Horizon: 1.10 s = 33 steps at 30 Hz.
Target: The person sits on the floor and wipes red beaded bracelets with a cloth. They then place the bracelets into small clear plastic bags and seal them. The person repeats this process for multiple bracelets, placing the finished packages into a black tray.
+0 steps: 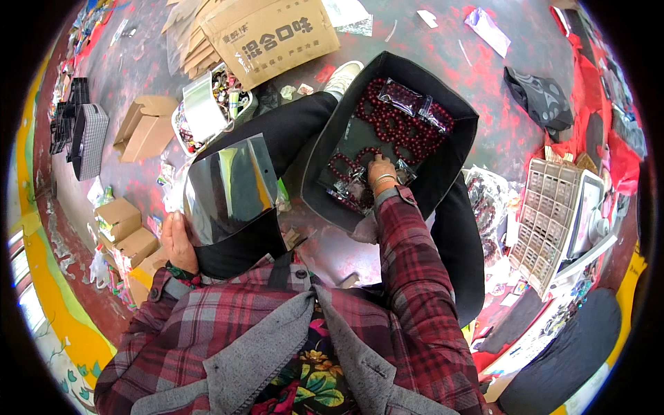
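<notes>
A black open box (315,162) rests across my right thigh. Inside it lie dark red bead bracelets (398,128) in a heap, along with several small clear packets (400,95). My right hand (382,174) reaches into the near part of this box, its fingers bent down onto a red bead bracelet (372,151); the fingertips are partly hidden. On my left thigh sits a stack of clear plastic bags (232,190). Beside the stack's left edge is my left hand (178,242), fingers stretched out and holding nothing I can see.
Ahead on the floor stand a large cardboard box (277,38) and a white tub (185,131) of mixed small items. Small cartons (128,232) are at the left. A beige plastic crate (550,218) stands at the right, below a dark bag (539,100).
</notes>
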{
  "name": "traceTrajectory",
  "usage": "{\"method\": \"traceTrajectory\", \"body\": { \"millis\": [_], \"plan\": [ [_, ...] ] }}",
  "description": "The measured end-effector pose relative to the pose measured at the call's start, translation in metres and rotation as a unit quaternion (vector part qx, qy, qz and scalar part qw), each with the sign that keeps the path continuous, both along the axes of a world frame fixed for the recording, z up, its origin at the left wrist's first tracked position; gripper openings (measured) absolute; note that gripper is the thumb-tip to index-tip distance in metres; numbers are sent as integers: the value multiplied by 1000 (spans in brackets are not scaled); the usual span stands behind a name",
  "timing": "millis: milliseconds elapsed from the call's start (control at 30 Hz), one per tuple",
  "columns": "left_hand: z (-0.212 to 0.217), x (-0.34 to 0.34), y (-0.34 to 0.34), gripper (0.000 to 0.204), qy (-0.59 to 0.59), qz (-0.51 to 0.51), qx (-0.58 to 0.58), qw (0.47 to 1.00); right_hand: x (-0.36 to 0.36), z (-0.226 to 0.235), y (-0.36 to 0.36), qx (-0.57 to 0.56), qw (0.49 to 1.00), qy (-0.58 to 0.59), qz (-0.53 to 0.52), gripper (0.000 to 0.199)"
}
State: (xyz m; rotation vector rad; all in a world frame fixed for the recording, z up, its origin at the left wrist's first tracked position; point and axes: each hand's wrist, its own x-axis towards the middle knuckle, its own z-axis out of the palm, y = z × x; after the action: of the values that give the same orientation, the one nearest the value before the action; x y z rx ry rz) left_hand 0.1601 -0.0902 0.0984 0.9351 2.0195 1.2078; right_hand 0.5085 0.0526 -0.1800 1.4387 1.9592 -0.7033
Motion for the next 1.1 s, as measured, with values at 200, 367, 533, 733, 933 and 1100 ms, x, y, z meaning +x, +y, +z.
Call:
{"method": "traceTrajectory", "body": {
  "millis": [200, 367, 533, 733, 933, 1100],
  "plan": [
    [-1, -4, -14, 24, 58, -34, 4, 998, -5, 23, 16, 103, 987, 16, -122, 26],
    [13, 13, -4, 18, -52, -37, 59, 996, 33, 25, 40, 89, 871, 281, -393, 28],
    [4, -3, -29, 23, -106, -68, 65, 990, 22, 154, 24, -70, 674, 500, -540, 14],
    [-2, -25, -48, 24, -164, -202, 55, 964, 5, 271, -49, -117, 522, 685, -495, 16],
    [5, -36, -57, 24, -167, -215, 2, 962, 8, 315, -116, -159, 389, 804, -421, 26],
    [20, -40, -44, 17, -109, -179, 52, 976, 9, 323, -145, -132, 366, 825, -410, 26]
  ]
}}
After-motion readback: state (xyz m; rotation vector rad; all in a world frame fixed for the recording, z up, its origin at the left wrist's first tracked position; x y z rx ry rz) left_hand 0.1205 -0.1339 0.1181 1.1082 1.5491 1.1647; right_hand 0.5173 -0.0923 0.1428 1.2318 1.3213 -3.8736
